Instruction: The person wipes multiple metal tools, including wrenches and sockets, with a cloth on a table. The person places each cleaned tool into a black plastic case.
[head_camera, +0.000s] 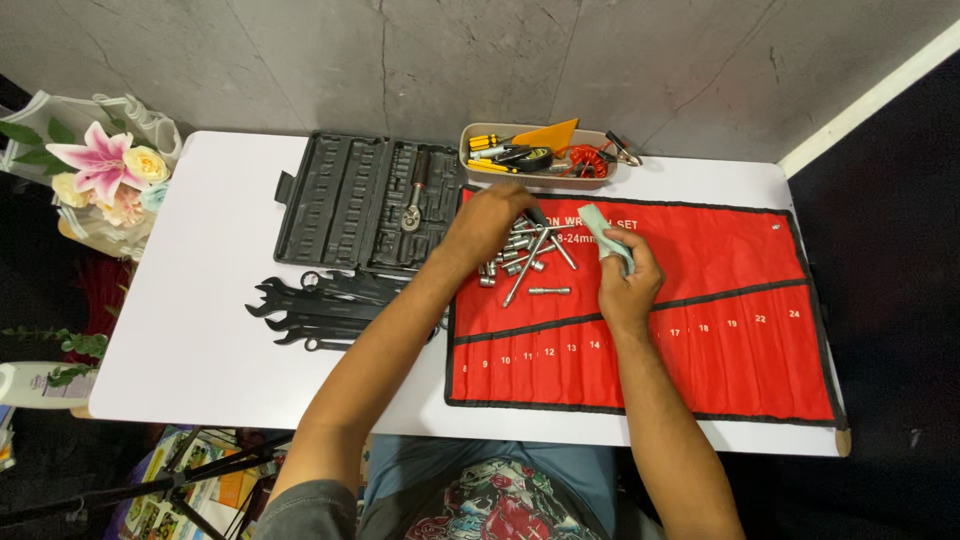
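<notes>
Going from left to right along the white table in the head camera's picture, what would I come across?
Bouquet with a pink lily → pile of black spanners → open black plastic tool case → left hand over loose silver sockets → right hand holding a pale green cloth → red fabric wrench roll.

white table (200, 330) bears red tool roll (720, 330), black case (350, 200), black wrenches (315, 312), beige tray (540, 178).
</notes>
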